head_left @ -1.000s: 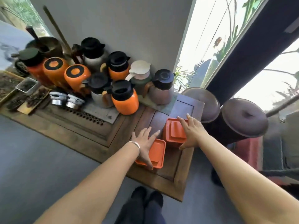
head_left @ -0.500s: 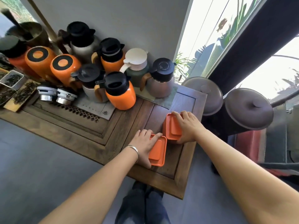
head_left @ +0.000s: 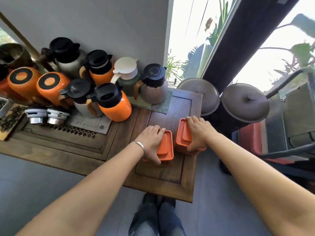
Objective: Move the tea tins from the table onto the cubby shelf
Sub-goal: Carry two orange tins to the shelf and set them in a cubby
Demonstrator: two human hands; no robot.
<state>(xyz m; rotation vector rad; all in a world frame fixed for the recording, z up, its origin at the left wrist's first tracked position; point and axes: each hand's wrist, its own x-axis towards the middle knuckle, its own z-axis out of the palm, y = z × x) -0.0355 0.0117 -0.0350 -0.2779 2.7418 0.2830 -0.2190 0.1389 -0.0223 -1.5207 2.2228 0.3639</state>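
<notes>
Two orange rectangular tea tins stand side by side at the right end of the dark wooden table point(head_left: 185, 188). My left hand point(head_left: 151, 142) wraps over the left tin point(head_left: 166, 147), fingers across its far end and thumb at its near end. My right hand point(head_left: 198, 132) grips the right tin point(head_left: 183, 135), thumb at the near corner and fingers over the far edge. Both tins appear to rest on the tabletop. No cubby shelf is in view.
Several orange, steel and green thermos jugs point(head_left: 114, 103) crowd the table's back along the grey wall. Two steel lids point(head_left: 47, 114) and trays of loose tea point(head_left: 10, 120) lie at the left. Two large lidded dark jars point(head_left: 243, 101) stand right of the table by the window.
Both hands have closed more firmly around the tins, thumbs now hooked on the near ends. The camera has tilted and moved closer; the tins stay on the table.
</notes>
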